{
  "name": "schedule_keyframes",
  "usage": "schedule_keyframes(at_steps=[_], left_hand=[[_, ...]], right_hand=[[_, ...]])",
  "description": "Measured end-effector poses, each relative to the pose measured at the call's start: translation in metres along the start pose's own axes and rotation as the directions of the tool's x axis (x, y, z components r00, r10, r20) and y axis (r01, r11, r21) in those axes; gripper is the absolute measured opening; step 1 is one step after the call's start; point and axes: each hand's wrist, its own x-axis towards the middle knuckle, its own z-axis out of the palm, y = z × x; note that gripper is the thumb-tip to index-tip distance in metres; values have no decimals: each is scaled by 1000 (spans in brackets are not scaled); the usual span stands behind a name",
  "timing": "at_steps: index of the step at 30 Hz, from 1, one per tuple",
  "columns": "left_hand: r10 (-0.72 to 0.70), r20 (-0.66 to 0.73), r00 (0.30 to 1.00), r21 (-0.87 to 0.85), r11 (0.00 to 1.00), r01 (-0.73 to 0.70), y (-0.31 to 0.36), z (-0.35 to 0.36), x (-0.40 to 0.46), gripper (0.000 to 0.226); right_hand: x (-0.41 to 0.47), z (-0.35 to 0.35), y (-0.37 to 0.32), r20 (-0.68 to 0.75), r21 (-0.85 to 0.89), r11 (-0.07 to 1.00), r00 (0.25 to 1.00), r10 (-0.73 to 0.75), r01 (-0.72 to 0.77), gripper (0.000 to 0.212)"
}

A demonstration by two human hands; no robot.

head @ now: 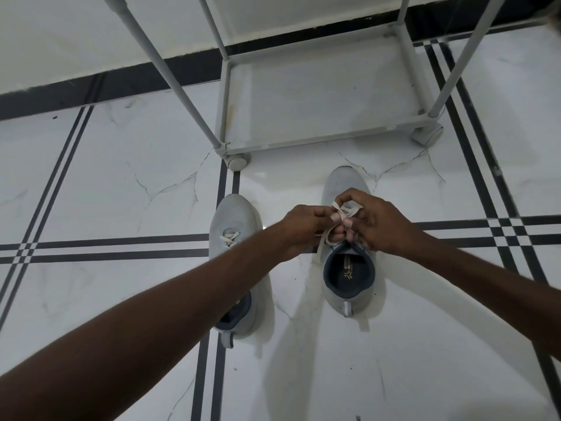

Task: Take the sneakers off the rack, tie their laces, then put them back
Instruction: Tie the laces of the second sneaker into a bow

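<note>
Two light grey sneakers with dark blue linings stand on the tiled floor, toes pointing at the rack. The right sneaker (349, 275) has its white laces (343, 211) pulled up over the tongue. My left hand (306, 230) pinches one lace strand and my right hand (379, 223) pinches a loop of the same laces, both hands meeting above the shoe's throat. The left sneaker (232, 220) stands beside it, its laces lying crossed on top; my left forearm hides its heel half.
A grey metal shoe rack (321, 141) on small castors stands just beyond the sneakers, its lowest shelf bare. Its slanting posts cross the upper view. A white wall with a dark skirting runs behind. The floor is glossy white marble tile with dark stripes.
</note>
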Motion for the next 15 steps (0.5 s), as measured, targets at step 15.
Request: schedule_keyframes(at_steps=[15], left_hand=[[49, 74, 996, 35, 998, -52, 6, 2, 0, 17]], right_hand=[[4, 2, 3, 188, 451, 853, 962, 198, -264, 21]])
